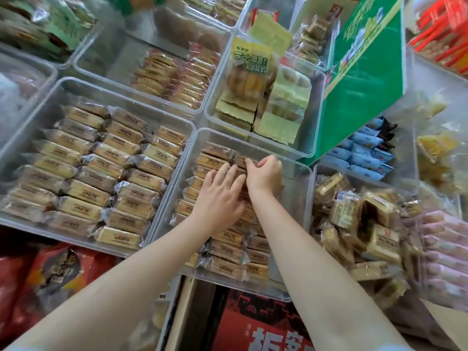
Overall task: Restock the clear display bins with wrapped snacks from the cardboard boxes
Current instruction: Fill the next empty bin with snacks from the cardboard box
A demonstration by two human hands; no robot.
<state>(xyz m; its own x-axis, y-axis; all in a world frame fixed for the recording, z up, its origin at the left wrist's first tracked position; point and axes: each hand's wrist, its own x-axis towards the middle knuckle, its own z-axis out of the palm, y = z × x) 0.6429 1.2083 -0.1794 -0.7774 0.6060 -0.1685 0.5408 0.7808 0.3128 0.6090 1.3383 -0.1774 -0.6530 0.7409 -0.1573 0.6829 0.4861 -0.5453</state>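
**Both hands inside the centre bin, setting brown snack bars**

The left hand (219,196) lies flat on the wrapped snacks (229,249) in the clear bin (302,211), its fingers (228,173) straight and slightly spread, pressing down on the packets beneath them. Just beyond those fingertips, the right hand (264,173) has its fingers (250,162) curled and pinching a brown packet (240,160) at the far end of the row. The 2 hands touch or nearly touch at the knuckles.

Under and behind the palms, toward the wrists, the snacks lie in about 2 columns along the bin's left side; to the right of the right hand's fingers the bin floor is bare plastic.

Left of the left fingers sits a fuller bin (83,83) of paler bars in neat rows. Ahead of the fingertips stands a bin of yellow-green packets (249,69), with a green carton (364,79) at its right. Right of the right wrist, loose wrapped bars (354,214) are heaped. Below the forearms lies a red printed box (253,325).
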